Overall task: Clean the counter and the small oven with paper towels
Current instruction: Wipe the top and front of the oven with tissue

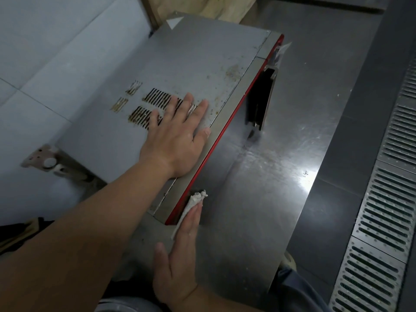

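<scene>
The small oven [198, 57] sits on the steel counter [281, 176], seen from above: grey stained top with vent slots, red front edge, a door handle [262, 100] at the front. My left hand [175, 134] lies flat on the oven's top over the vents, fingers spread. My right hand [180, 251] has straight fingers and presses a crumpled white paper towel [191, 208] against the red front face near its lower corner. A second scrap of paper [281, 52] sticks out at the oven's far front corner.
A tiled wall [45, 64] rises behind the oven, with a metal bracket [45, 158] on it. Right of the counter runs a dark floor strip and a slotted metal drain grate [382, 210]. A shoe and trouser leg [292, 278] show below the counter edge.
</scene>
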Tool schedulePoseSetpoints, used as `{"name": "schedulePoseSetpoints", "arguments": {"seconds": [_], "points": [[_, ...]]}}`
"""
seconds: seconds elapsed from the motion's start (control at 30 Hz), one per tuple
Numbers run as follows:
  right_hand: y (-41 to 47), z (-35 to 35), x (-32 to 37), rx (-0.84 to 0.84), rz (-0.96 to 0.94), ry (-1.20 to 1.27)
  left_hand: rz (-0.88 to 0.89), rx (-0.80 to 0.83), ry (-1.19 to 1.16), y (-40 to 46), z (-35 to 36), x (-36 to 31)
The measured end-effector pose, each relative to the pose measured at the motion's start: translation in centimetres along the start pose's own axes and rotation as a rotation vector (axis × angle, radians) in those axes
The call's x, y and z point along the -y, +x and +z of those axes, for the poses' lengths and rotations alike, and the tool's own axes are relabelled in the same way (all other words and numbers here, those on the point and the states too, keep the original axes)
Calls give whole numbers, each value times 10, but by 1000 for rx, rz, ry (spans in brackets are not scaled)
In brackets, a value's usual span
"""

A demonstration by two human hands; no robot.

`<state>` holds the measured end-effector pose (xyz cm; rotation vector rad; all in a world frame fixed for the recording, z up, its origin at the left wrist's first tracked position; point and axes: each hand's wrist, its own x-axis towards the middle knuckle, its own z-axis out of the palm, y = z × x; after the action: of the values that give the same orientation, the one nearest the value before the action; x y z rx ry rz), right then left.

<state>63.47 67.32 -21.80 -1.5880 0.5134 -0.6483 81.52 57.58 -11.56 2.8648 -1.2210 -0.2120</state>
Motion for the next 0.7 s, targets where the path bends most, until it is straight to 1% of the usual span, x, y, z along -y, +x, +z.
{"name": "schedulePoseSetpoints", "arguments": {"seconds": [0.07,0.17,0.3,0.43,0.6,0.63,0.7], "points": [[0,-1,-29,24,79,-66,-6,7,0,0,-1,0],[6,-5,-66,83,329,-133,-4,13,3,-1,-1,-1],[13,-10,-79,141,538,-71,-1,10,0,-1,0,1],[27,-15,-82,134,695,13,-2,3,3,-1,0,0],[35,-23,-76,165,779,-12,-6,7,-7,-1,-1,-1],[35,-23,-71,149,766,-29,-7,7,-4,-2,-2,-1],[35,-21,-52,96,674,-43,-5,6,-5,-2,-2,-2]]}}
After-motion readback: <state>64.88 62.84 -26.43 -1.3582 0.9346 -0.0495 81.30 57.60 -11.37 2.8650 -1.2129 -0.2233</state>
